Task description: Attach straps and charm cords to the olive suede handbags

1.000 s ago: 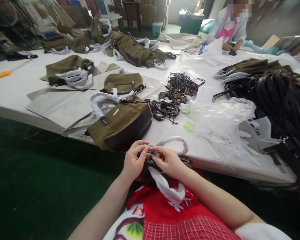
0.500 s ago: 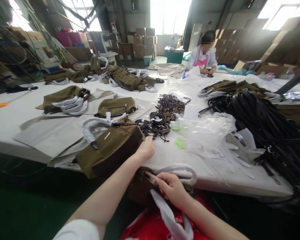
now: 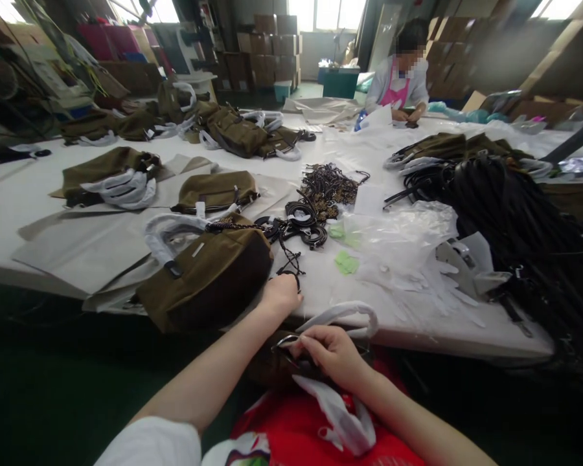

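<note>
Right grip point(image 3: 337, 355) pinches the zippered edge point(image 3: 285, 339) of the handbag point(image 3: 268, 370) below it; left grip point(image 3: 282, 296) clasps a coiled black strap point(image 3: 297, 282)

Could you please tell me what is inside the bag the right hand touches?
A pale edge, perhaps lining, shows at the open zip of the bag, beside the right hand. Deeper inside is dark or covered; I cannot tell.

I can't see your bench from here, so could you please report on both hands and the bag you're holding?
Left hand at black strap, grip hidden. Right hand pinching bag at zip opening. Another bag close beside left hand.
</note>
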The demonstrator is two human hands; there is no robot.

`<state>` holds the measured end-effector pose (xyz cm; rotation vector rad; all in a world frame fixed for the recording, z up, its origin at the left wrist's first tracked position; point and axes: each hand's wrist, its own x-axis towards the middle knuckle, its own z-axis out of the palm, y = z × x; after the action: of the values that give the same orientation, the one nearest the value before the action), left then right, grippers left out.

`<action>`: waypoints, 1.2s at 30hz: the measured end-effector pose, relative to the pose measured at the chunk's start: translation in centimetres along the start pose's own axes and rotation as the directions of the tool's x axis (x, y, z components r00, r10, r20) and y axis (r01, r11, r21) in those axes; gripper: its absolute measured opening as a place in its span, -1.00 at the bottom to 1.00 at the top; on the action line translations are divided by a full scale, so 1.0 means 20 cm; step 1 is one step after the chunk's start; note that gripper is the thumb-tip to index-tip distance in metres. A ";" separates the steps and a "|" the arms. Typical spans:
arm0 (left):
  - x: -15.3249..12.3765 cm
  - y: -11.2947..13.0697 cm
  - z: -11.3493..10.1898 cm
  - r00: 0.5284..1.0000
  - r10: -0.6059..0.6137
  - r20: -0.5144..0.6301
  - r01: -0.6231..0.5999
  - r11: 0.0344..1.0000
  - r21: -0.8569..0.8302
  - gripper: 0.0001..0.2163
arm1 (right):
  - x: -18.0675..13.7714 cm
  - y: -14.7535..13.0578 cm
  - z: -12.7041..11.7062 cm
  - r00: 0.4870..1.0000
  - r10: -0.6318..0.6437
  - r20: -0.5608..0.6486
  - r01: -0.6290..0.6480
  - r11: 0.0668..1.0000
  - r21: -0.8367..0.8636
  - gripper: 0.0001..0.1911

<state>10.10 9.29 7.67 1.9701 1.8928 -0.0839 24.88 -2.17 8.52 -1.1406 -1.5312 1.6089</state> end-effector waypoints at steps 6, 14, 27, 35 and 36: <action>-0.05 0.01 0.05 1.000 0.004 0.008 -0.003 0.980 -0.198 -0.71 | -0.01 -0.03 -0.01 0.998 -0.050 0.027 0.051 0.998 -0.031 -0.73; -0.07 0.05 0.05 0.958 0.286 -0.023 -0.275 0.892 -0.360 -0.63 | -0.04 -0.02 -0.03 0.999 -0.037 -0.012 0.037 0.999 -0.022 -0.69; -0.10 0.00 0.12 0.986 0.160 -0.041 -0.164 0.981 -0.103 -0.58 | -0.04 0.02 -0.03 0.990 0.130 -0.052 -0.121 0.982 0.148 -0.63; -0.20 -0.17 0.10 0.998 0.029 -0.051 -0.033 0.997 -0.070 -0.73 | 0.05 0.06 -0.08 0.972 0.234 -0.033 -0.224 0.956 0.187 -0.66; -0.20 -0.18 0.09 0.998 0.008 -0.055 -0.012 0.997 -0.071 -0.73 | 0.07 0.06 -0.08 0.970 0.243 -0.015 -0.238 0.958 0.160 -0.68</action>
<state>6.70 4.80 6.34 1.9527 1.8932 0.0403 25.97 -0.39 7.30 -1.2981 -1.2564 1.8237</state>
